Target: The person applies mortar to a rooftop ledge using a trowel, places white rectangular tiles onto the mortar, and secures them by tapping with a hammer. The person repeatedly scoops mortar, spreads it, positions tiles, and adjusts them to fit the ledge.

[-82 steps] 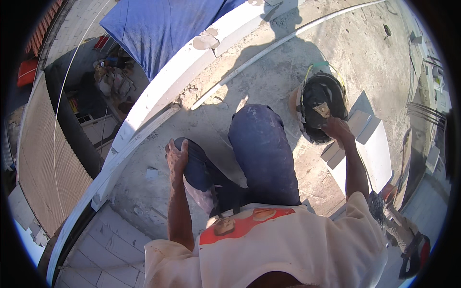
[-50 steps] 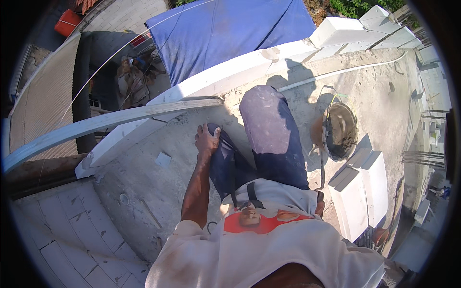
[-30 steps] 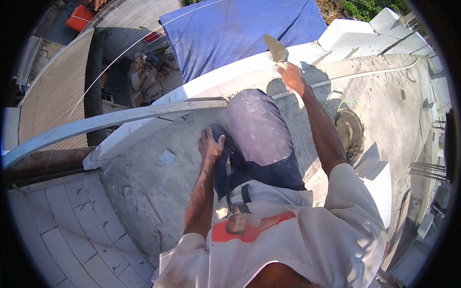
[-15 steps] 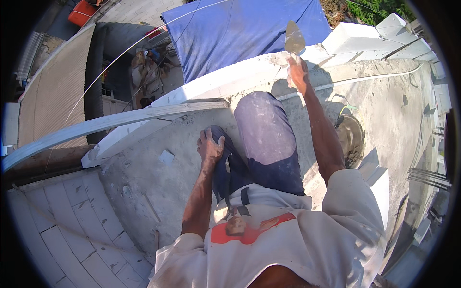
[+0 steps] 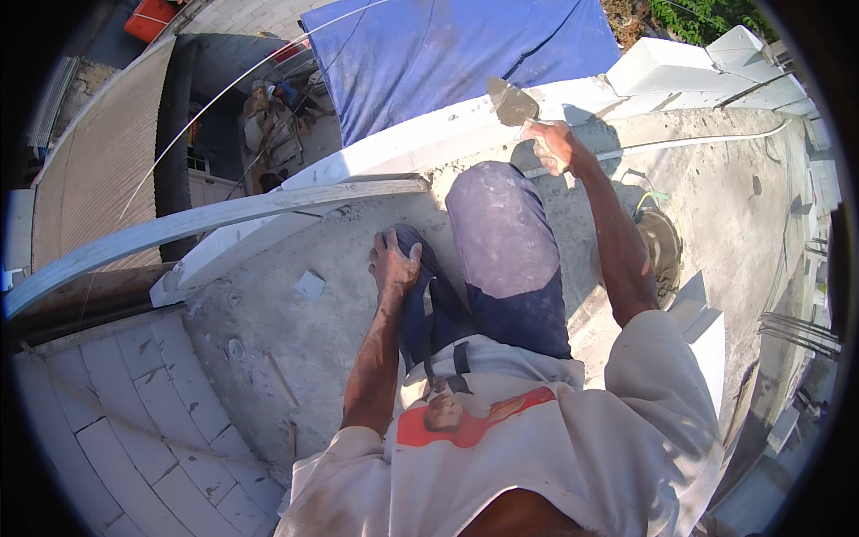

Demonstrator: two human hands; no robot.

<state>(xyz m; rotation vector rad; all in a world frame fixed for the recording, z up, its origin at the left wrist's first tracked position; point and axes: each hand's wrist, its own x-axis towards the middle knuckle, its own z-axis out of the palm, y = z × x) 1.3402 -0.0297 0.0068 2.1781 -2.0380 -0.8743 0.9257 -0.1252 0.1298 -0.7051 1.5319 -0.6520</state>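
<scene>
My right hand [image 5: 552,146] is stretched forward and grips the handle of a trowel [image 5: 511,100] whose blade carries grey mortar, held over the white block wall [image 5: 420,143] at the roof's edge. My left hand [image 5: 394,262] rests flat on my left knee, fingers spread over the dark blue trousers. My right knee [image 5: 497,219], dusty with cement, is raised in front of me. I crouch on a rough concrete slab [image 5: 304,340].
A dark bucket of mortar [image 5: 660,255] stands on the slab to my right, beside white blocks [image 5: 707,331]. More white blocks [image 5: 671,64] lie at the far right. A blue tarp [image 5: 456,49] hangs beyond the wall. Tiled roofing [image 5: 98,421] lies lower left.
My right hand left the bucket at the right, swung forward with the loaded trowel and now holds it over the wall's top. My left hand stayed on my knee.
</scene>
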